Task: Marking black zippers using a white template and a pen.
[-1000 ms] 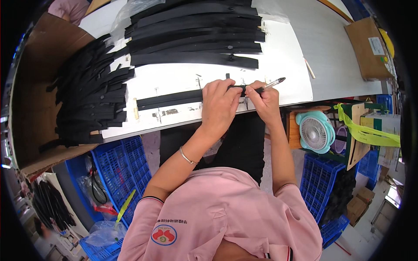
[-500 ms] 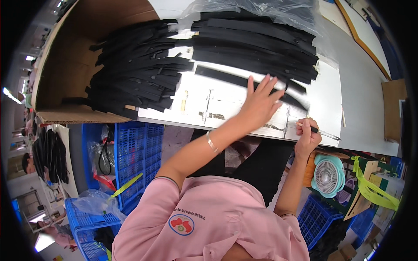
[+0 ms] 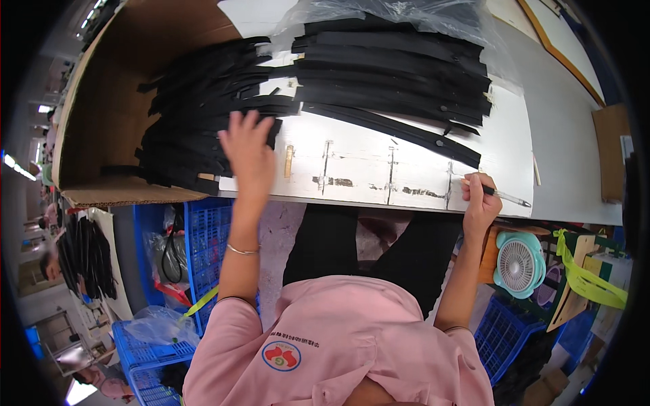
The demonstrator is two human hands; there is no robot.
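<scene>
Now, carton [image 3: 101,128]: open toward the white board [image 3: 508,149], part of the black heap [image 3: 196,128] inside.
Crate [image 3: 162,358]: blue, clear bag [image 3: 159,326] on top.
Left hand [image 3: 250,152]: has swung from strip to heap; fingers spread, contact unclear.
Strip [image 3: 403,130]: let go, slanting below the row [image 3: 393,71]; seemingly finished with.
Right hand [image 3: 481,199]: fingers closed around pen [image 3: 512,199], as before.

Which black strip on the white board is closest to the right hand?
The foremost strip of the right-hand group: it slants, its right end nearest the right hand; white board shows between that end and the other strips behind.
</scene>
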